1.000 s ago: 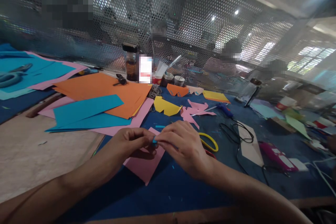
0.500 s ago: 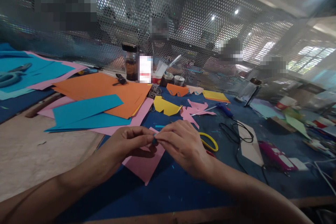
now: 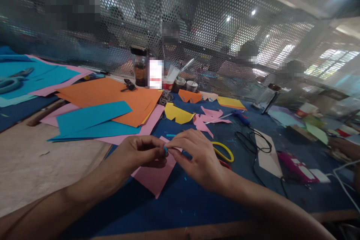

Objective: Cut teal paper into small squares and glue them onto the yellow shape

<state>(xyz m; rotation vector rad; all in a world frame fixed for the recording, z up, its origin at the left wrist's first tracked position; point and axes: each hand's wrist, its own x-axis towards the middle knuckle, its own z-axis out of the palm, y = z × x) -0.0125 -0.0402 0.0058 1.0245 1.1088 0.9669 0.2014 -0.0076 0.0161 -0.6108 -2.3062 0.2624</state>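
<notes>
Hands: we are working with two, the left hand and the right hand.
Scrap: we are holding one tiny blue scrap just above the worktop, over the pink piece.
Paper count: we are counting one pink piece under the hands, one orange stack, two long blue sheets, one yellow piece, and a cluster of pink offcuts.
Tools count: we are seeing two pairs of scissors, the yellow scissors just beside the right hand and the teal scissors far to the left.
Vessels count: one jar and two cups are standing at the back by the mesh screen.
In the way: the right hand is covering part of the yellow scissors, and both hands are hiding the top of the pink piece.
Nearby: a black cable is looping to the right, well apart from the scrap, and another person's hand is showing at the right edge.
Left grip: thumb and forefinger are pinching the scrap's left side, with the other fingers curled under.
Right grip: thumb and forefinger are pinching its right side, with the other fingers arched and spread.
Arms: both forearms are coming in low from the near edge, and the fingertips are meeting at the scrap.
</notes>
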